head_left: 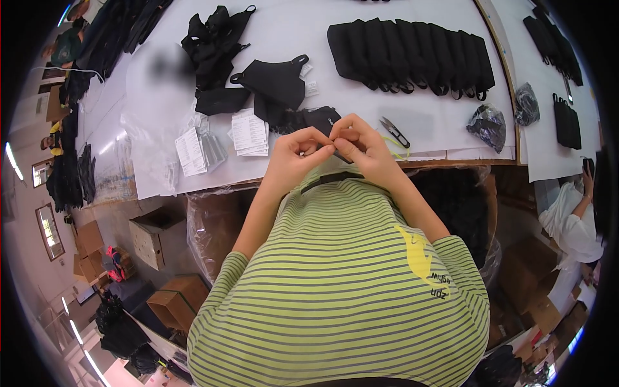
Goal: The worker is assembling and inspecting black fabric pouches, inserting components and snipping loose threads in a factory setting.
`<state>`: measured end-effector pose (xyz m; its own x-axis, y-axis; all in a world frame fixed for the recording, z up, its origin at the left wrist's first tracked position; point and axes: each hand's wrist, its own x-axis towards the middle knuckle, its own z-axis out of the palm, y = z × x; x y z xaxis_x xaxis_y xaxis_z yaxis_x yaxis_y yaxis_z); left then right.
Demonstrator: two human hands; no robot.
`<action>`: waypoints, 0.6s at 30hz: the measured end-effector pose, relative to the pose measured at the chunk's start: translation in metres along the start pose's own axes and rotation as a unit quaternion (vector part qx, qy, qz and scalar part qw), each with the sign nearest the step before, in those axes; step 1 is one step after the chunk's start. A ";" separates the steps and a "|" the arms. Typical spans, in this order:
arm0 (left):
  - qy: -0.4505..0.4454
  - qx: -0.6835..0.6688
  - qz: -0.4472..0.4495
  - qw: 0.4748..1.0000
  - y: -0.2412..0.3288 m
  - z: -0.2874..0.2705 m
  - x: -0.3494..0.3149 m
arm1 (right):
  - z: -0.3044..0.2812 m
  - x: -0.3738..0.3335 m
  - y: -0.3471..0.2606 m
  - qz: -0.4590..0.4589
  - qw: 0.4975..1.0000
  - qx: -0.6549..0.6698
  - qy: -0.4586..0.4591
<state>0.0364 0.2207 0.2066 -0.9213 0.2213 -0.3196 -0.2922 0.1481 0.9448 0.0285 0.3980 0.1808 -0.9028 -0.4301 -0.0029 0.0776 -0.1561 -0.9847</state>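
Note:
At the table's near edge my left hand (298, 157) and my right hand (362, 147) meet, thumbs and fingers pinched together. Between them they grip part of a black cloth garment (320, 120); the exact bit under the fingertips is hidden. Beyond the hands, another black garment (274, 84) with looped ends and white labels lies spread out. Black thread snips (394, 132) rest to the right of my right hand, beside a yellow-green cord (402, 155). Printed white label sheets (249, 133) lie left of my left hand, next to more labels in clear plastic (209, 151).
A crumpled black pile (215, 48) sits at the back left. An overlapping row of folded black garments (409, 55) spans the back right. A clear plastic bag with dark contents (487, 126) lies near the right edge. Cardboard boxes (175, 300) stand on the floor; a person's white sleeve (570, 216) shows at far right.

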 end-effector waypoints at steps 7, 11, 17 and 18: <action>-0.122 0.048 -0.003 0.991 0.008 -0.014 0.002 | -0.006 -0.001 -0.004 0.080 0.980 0.136 -0.122; -0.121 0.033 -0.001 0.992 0.012 -0.012 0.001 | -0.005 0.001 -0.003 0.067 0.974 0.183 -0.120; -0.118 -0.076 -0.053 0.989 0.013 -0.013 -0.001 | -0.006 0.003 0.001 0.108 0.952 0.267 -0.103; -0.112 -0.075 -0.054 0.989 0.014 -0.013 -0.001 | -0.006 0.003 0.001 0.108 0.952 0.267 -0.103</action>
<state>0.0306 0.2102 0.2209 -0.8072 0.4228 -0.4118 -0.4365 0.0421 0.8987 0.0236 0.4015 0.1789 -0.7436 -0.6599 -0.1076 0.5062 -0.4506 -0.7353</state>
